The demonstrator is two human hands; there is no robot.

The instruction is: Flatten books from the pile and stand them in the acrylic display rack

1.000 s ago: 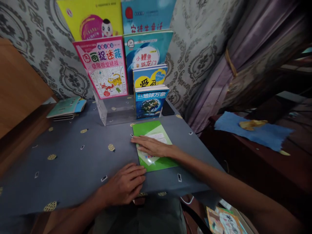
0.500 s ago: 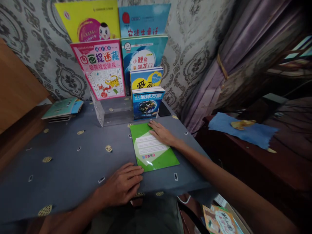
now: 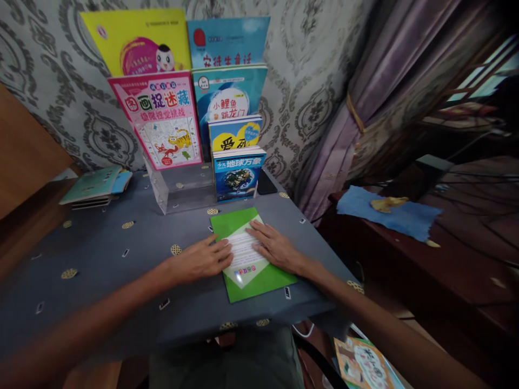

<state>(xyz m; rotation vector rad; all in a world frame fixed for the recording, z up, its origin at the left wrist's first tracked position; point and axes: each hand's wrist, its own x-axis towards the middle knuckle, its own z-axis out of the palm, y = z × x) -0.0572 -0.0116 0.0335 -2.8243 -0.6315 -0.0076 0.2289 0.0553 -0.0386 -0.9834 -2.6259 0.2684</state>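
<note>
A green book (image 3: 259, 283) with a pale panel of text lies flat near the front right of the table. My left hand (image 3: 206, 258) rests over its left edge, fingers stretched onto the cover. On the upper right part of the cover lies my right hand (image 3: 276, 246), palm down with the fingers spread. Behind the book stands a clear acrylic rack (image 3: 162, 186) holding several upright books, among them a pink book (image 3: 166, 121) and a small blue book with a globe (image 3: 238, 175).
A stack of thin books (image 3: 95, 186) lies at the table's back left. A dark flat object (image 3: 266, 183) sits beside the rack. To the right, a blue cloth (image 3: 357, 208) covers part of a dark red surface. Low right, an orange-covered book (image 3: 365, 362) lies below table height.
My left hand has moved up from the book's lower left corner to its left edge. My right hand has slid slightly down the cover. The view has shifted a little.
</note>
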